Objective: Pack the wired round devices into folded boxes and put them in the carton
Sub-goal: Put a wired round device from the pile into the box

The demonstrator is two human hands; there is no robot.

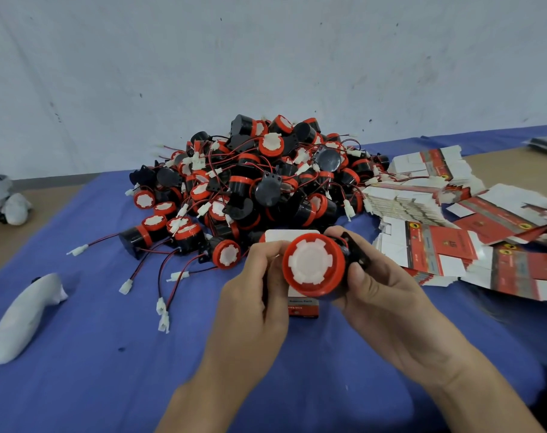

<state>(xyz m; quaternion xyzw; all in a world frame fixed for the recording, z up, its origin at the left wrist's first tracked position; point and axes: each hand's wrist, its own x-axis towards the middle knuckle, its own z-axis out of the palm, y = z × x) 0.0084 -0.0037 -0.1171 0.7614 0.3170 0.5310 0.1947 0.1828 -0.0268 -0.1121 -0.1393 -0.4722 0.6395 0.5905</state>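
Observation:
A round device (pixel 313 264) with a red rim, white centre and black body is in front of me, its face turned toward the camera. My right hand (pixel 381 285) grips its black body and bracket. My left hand (pixel 256 276) holds a small folded box (pixel 302 307), white with a red printed end, directly behind and under the device. A big pile of the same wired devices (pixel 259 179) lies beyond my hands on the blue cloth (pixel 109 354). No carton is in view.
Stacks of flat unfolded red-and-white boxes (pixel 438 214) spread over the right of the table. A white wrapped object (pixel 22 320) lies at the left front, another white bundle (pixel 12 204) at the far left edge. Loose wires with white plugs (pixel 162 310) trail toward me.

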